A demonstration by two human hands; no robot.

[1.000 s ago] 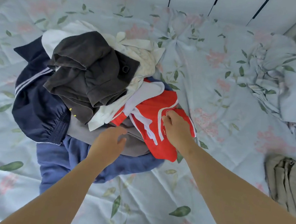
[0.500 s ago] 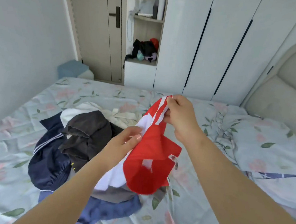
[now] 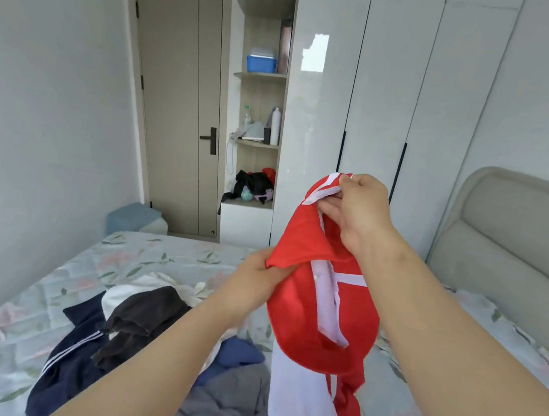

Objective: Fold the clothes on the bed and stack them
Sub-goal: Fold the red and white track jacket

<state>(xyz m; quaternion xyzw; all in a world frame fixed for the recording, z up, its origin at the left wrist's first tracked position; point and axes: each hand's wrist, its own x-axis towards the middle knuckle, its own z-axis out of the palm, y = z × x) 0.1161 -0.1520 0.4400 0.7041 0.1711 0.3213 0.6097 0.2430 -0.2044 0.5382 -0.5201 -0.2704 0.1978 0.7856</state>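
Red garment: smooth cloth, slight sheen. Wardrobe doors: glossy, reflective. Headboard: matt upholstery. Bedsheet: matt cloth.

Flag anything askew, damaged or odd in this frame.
Nothing stands out. The red garment hangs bunched between the left hand and right hand; the clothes pile lies jumbled on the bed, as expected before folding.

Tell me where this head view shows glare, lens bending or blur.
Head view: a bright reflection glares on the glossy wardrobe door; the wide lens bows and tilts the door frame; light is soft and even, without hard shadows; the red garment, left hand and right hand look sharp.
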